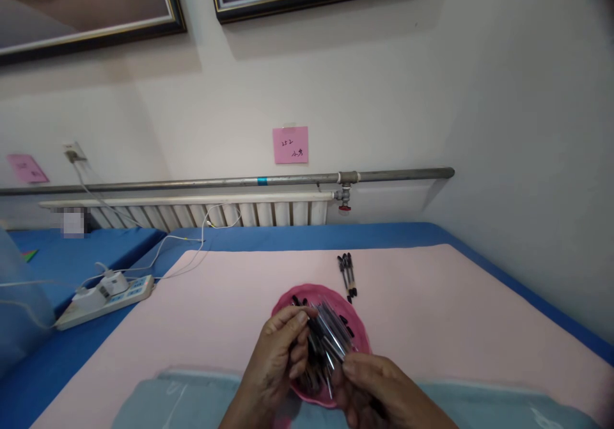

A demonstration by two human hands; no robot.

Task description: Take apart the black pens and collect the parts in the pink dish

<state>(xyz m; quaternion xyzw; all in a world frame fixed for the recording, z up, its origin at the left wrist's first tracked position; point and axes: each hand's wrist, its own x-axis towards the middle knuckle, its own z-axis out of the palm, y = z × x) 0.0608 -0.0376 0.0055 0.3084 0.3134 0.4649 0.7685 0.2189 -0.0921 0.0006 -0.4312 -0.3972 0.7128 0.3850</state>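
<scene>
A pink scalloped bowl (361,327) holds clear pen barrels (333,323) and black pen parts (314,352). Over its left side, my left hand (281,349) is closed, thumb and forefinger pinched together. What sits in that pinch is too small and dark to make out. My right hand (384,384) is closed at the bowl's lower right, with its fingertips on the end of a thin pen barrel that slants up toward my left hand. Behind the bowl, several black capped pens (348,274) lie side by side on the pink sheet.
A pink sheet (230,314) covers the blue table (288,237). Light blue cloth (192,400) lies along the near edge. At left is a power strip (108,301) with white chargers and trailing cables. A radiator (283,213) and pipe (215,185) run along the wall behind.
</scene>
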